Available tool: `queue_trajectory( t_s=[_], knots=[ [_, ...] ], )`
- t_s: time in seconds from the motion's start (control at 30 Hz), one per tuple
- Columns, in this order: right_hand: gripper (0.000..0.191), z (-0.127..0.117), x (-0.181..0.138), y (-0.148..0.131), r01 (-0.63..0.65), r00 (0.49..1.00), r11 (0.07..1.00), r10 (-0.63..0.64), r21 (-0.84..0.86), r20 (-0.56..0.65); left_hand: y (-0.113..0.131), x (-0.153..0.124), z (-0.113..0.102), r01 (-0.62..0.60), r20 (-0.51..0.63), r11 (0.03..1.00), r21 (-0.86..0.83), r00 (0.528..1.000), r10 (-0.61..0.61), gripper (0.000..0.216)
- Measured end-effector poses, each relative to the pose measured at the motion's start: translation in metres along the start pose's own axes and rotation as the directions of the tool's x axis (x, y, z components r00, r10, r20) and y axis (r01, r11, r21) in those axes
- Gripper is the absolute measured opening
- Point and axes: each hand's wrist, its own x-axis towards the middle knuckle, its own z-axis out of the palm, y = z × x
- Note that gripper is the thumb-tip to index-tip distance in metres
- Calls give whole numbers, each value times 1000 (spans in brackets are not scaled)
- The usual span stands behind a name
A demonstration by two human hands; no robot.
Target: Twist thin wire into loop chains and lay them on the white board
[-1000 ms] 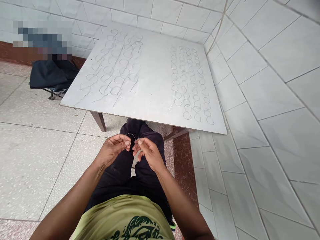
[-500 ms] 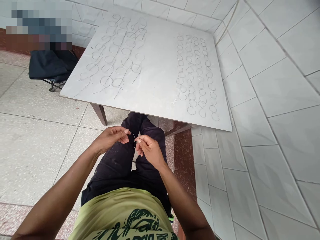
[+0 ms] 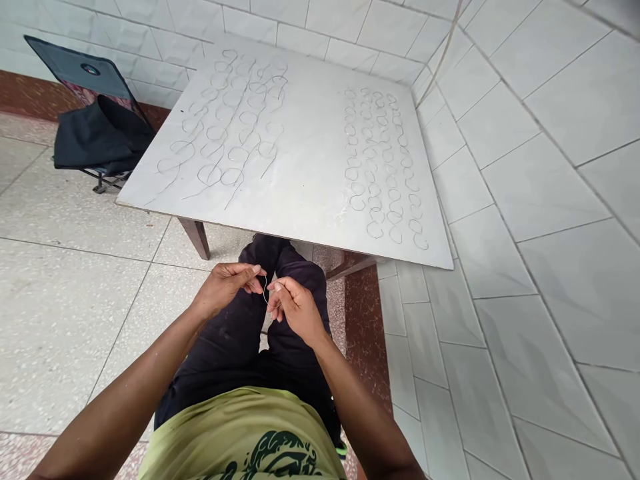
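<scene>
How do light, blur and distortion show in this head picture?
Head view: light looks soft; the white tabletop is pale, its far wire loops faint; wall tiles at right look stretched, probably wide-angle distortion; left hand and right hand look fairly sharp.

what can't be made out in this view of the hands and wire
All in the head view:
Ends of the thin wire: lost at the fingertips of the left hand and right hand.
Far ends of the trouser legs: hidden under the table.
Shirt print: cut off by the bottom edge.
Far loops: too small and faint to tell whether neighbours touch.
</scene>
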Motion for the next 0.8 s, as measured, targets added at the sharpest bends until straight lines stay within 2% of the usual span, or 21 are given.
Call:
queue_trajectory(
  t_s=[0.17,0.27,0.4,0.5,0.63,0.7,0.8],
  knots=[
    [37,1,2,2,-24,999,1000,25,7,-43,-17,-2,21,-33,-190,999,-42,982,25,40],
    [36,0,1,5,-59,995,997,62,45,-75,-21,-4,26,-39,-219,998,-58,975,26,39],
    [34,-5,-1,7,-86,990,994,93,65,-105,-16,-5,18,-55,-84,998,37,995,58,40],
    [32,-7,-3,7,-76,991,996,81,47,-105,-9,-4,7,-138,44,973,184,990,132,39],
    [32,-6,-4,9,-70,991,996,76,64,-107,-5,0,-6,-289,201,835,467,955,218,28],
    [33,-6,-4,9,-91,990,991,101,98,-103,-4,2,-10,-344,252,776,529,936,244,27],
    [36,-7,-5,9,-105,990,986,116,127,-83,-3,2,-13,-384,274,739,553,922,274,26]
  ],
)
